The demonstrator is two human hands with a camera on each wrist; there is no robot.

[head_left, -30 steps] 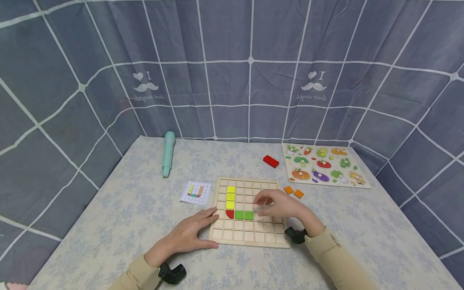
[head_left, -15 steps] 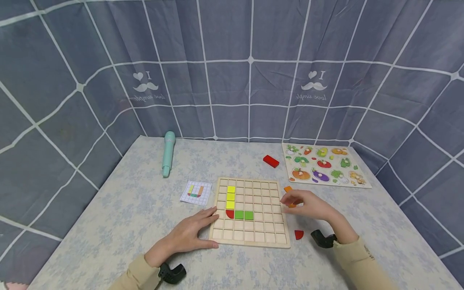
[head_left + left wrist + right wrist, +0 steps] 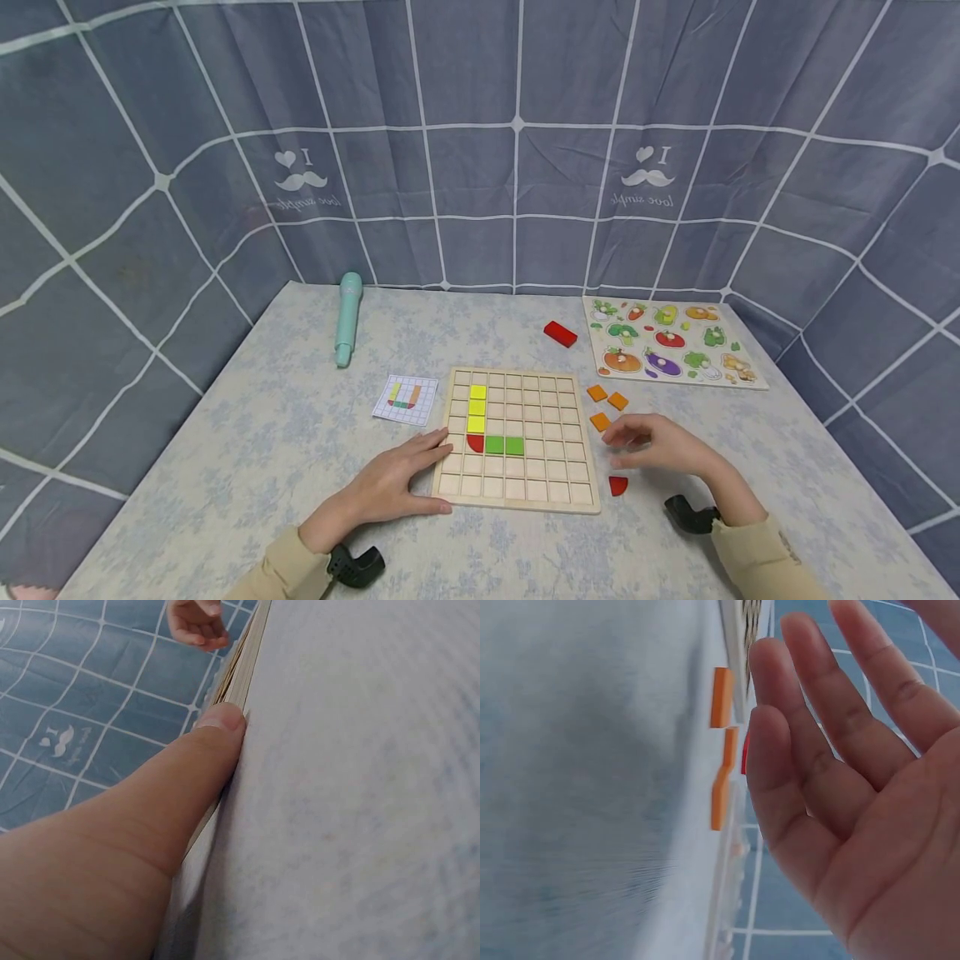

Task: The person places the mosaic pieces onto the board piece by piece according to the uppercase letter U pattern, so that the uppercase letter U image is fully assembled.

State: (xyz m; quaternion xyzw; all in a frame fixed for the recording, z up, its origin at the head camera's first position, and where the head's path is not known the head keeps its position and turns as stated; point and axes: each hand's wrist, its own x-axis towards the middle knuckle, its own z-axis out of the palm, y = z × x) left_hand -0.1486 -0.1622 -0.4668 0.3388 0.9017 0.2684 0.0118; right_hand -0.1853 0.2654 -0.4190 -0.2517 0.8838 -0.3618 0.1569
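Note:
The wooden grid board (image 3: pixel 555 492) lies flat in the head view. On it, yellow squares (image 3: pixel 477 407) run down to a red quarter-round (image 3: pixel 476 443), with two green squares (image 3: pixel 505 445) beside that. My left hand (image 3: pixel 393 477) rests at the board's left edge, fingers spread; its thumb (image 3: pixel 180 776) lies along the edge in the left wrist view. Right of the board, my right hand (image 3: pixel 663 446) hovers with loosely bent fingers, and its palm (image 3: pixel 907 847) holds nothing. Three orange squares (image 3: pixel 601 422) lie just beyond it. Another red quarter-round piece (image 3: pixel 618 486) lies below its fingers.
A printed pattern card (image 3: pixel 406 400) lies left of the board. Farther back are a turquoise microphone (image 3: pixel 348 320), a red block (image 3: pixel 561 334) and a vegetable puzzle board (image 3: pixel 675 343). A blue checked curtain (image 3: pixel 480 167) encloses the table.
My right hand has moved from above the board to the right, past the orange squares and closer to me, uncovering the loose red quarter-round. My left hand has stayed still.

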